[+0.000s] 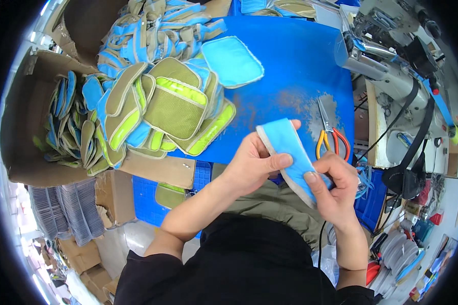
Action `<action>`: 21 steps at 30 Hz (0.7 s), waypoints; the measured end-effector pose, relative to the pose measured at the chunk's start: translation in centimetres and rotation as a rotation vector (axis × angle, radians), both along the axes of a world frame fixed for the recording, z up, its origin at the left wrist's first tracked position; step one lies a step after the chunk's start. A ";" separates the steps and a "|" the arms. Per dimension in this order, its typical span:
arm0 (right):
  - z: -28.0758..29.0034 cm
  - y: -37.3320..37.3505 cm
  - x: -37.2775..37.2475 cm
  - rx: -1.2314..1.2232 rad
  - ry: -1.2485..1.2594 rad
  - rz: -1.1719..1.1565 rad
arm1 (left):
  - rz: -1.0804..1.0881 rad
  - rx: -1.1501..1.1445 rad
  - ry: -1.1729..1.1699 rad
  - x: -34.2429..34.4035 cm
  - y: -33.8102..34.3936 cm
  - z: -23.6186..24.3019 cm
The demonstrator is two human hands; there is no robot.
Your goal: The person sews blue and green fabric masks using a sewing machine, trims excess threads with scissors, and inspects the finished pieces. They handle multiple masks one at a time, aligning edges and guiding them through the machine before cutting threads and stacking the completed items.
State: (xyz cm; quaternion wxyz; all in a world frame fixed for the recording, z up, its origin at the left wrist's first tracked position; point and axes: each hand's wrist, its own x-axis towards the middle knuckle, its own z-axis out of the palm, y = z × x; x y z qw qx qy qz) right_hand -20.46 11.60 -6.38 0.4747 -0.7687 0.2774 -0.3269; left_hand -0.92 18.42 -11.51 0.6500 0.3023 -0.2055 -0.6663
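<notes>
A blue fabric strip with pale edging [285,142] is held at an angle over the front of the blue work surface [290,51]. My left hand [262,157] grips its upper part, thumb on the blue face. My right hand [331,183] pinches the lower end, thumb pressed on the fabric. Just beyond the strip lie a pair of scissors [324,122] and orange-and-yellow handled tools [341,145]. A heap of olive, lime and blue padded pieces [175,107] lies left of my hands, with a square blue pad [231,61] at its right.
A cardboard box [23,117] of pieces stands left, near tangled blue-and-beige strips [142,35]. A sewing machine [402,89] occupies the right. Stacked grey sheets [76,208] stand lower left; blue crates [369,198] and spools [397,254] are at lower right.
</notes>
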 end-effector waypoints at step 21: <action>1.7 2.5 -5.1 -0.506 0.365 0.296 | 0.221 -0.141 -0.835 16.8 -9.5 7.8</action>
